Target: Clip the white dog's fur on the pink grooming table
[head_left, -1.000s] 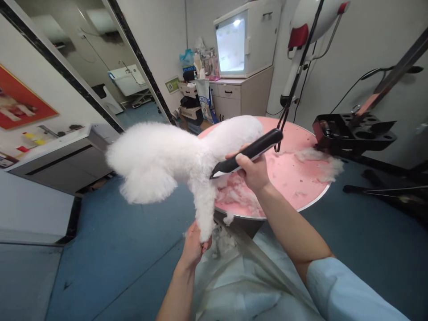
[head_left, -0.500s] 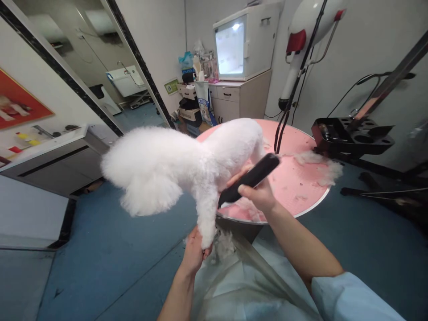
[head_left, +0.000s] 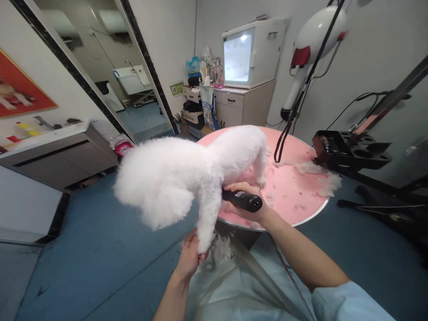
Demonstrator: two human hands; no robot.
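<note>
From the head camera, your left hand sits low, just below the near edge of the round pink table. Its fingers are clamped around the paw at the end of the white dog's front leg, and the leg hangs straight down into your grip. Your right hand is at the table's near-left edge, with the fingers wrapped tight around a black clipper. The clipper's round butt end faces you. Its front end is pushed into the fur where the held leg meets the body, so you cannot see the blade.

The dog stands across the table's left edge. A hind leg is planted on the pink top, while the fluffy front half reaches out past the rim over the blue floor.

Loose clumps of cut fur lie toward the table's right edge, and more lie along the near edge by your right wrist. A black cord loop hangs down over the far side of the top. Just beyond the right edge is a black tool tray. A white and red dryer hangs above the table, and a lit white cabinet stands on a counter by the far wall. Your pale blue apron fills the bottom of the view.
</note>
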